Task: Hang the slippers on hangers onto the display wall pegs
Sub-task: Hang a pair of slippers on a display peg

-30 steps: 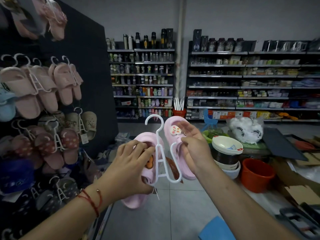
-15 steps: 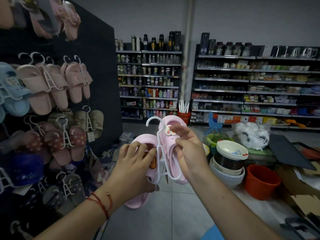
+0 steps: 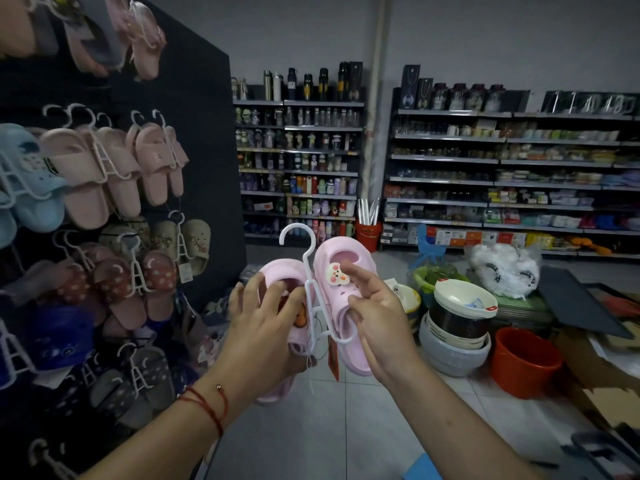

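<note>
A pair of pink slippers sits on a white plastic hanger (image 3: 309, 271) in front of me, its hook pointing up. My left hand (image 3: 263, 327) grips the left pink slipper (image 3: 277, 273), fingers curled over its top. My right hand (image 3: 375, 317) holds the right pink slipper (image 3: 343, 258), which carries a small animal charm, with thumb and fingers round its side. The dark display wall (image 3: 194, 133) stands to the left, apart from the pair, with several slipper pairs hanging on its pegs.
Pink slippers on hangers (image 3: 104, 174), spotted brown ones (image 3: 138, 282) and blue ones (image 3: 31, 178) fill the wall. Stacked bowls (image 3: 457, 317), an orange bucket (image 3: 523, 365) and cardboard crowd the floor at right. Stocked shelves (image 3: 502, 174) line the back.
The two slippers have come closer together on the hanger, then spread slightly. The view has swung left, so the display wall fills more of the frame. Both hands keep their hold.
</note>
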The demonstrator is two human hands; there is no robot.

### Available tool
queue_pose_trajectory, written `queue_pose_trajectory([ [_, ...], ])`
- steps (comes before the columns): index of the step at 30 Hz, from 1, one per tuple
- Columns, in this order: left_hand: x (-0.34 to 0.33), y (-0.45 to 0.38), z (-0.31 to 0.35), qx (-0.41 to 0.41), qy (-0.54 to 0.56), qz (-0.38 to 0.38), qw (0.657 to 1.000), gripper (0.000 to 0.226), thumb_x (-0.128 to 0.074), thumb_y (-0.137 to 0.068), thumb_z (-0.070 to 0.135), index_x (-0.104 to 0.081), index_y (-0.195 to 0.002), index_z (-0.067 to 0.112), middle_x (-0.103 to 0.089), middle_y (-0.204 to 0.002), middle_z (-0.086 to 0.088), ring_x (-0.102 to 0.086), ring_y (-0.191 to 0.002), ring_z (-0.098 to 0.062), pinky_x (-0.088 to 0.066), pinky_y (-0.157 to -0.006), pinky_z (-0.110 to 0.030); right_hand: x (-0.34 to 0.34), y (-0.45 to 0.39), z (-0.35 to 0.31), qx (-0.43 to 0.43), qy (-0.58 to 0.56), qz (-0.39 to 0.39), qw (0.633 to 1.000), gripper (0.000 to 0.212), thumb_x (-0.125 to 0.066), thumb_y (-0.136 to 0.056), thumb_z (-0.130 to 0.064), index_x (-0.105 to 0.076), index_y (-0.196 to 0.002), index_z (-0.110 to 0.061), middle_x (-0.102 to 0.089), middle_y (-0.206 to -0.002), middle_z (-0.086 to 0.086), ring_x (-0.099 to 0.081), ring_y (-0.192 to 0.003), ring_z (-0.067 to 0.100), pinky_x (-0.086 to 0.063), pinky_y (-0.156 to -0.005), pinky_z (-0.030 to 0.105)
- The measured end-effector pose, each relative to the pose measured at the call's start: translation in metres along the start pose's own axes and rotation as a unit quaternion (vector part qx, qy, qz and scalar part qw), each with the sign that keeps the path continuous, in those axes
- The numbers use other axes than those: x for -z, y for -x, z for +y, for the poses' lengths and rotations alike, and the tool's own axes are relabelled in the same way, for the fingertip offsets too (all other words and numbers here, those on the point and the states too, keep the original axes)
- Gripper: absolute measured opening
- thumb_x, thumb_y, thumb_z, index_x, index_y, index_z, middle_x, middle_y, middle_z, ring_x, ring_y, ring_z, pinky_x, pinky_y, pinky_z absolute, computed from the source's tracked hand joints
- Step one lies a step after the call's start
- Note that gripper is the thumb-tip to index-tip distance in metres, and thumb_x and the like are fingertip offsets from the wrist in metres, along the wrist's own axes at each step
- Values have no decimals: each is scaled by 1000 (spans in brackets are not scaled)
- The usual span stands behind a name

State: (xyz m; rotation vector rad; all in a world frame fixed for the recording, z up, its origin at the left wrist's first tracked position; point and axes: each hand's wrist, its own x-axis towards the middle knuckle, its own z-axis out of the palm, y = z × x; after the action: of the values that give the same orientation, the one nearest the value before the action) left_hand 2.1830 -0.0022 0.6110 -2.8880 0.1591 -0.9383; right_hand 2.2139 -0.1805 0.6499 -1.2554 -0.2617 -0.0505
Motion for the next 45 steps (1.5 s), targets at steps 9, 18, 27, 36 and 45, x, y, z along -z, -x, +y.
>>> queue_pose_trajectory([
  [9, -3, 9, -19, 28, 59, -60, 996, 112, -93, -51, 54, -37, -143, 26, -42, -141, -3, -27, -137, -41, -51, -95, -63, -7, 20, 11, -24, 65, -36, 997, 60, -45, -89, 14, -71, -118, -31, -67, -126, -19, -63, -117, 6, -47, -109, 39],
  [18, -5, 18, -43, 1, 61, -30, 998, 110, -95, -47, 34, -40, -141, 20, -41, -139, -7, -31, -138, -47, -51, -91, -67, -4, 43, 2, -84, 249, -92, 960, 34, -61, -96, -16, -65, -117, -43, -64, -124, -21, -68, -99, 2, -60, -85, 30],
  [27, 15, 30, -60, -61, 55, 52, 995, 103, -88, -55, 39, -41, -143, 16, -38, -145, -16, -28, -142, -51, -41, -100, -72, -82, 26, -50, 10, 296, -79, 952, 41, -58, -99, -36, -48, -138, -29, -71, -90, 5, -64, -57, 6, -51, -50, 21],
  [36, 37, 51, -88, -71, 232, 78, 967, 101, -70, -70, 65, -22, -155, 39, -21, -160, 2, -15, -153, -30, -37, -111, -61, -133, -29, -61, 33, 362, -96, 927, 34, -50, -104, -36, -67, -82, -17, -63, -62, 0, -56, -50, 12, -38, -44, 20],
  [45, 57, 24, -125, 243, 511, 32, 824, 59, -80, -85, 37, -53, -137, 35, -66, -126, 9, -66, -111, -10, -58, -93, -41, -151, -41, -63, -34, 347, -264, 899, 38, -45, -106, -34, -64, -94, -4, -66, -67, 12, -55, -42, 12, -36, -38, 17],
])
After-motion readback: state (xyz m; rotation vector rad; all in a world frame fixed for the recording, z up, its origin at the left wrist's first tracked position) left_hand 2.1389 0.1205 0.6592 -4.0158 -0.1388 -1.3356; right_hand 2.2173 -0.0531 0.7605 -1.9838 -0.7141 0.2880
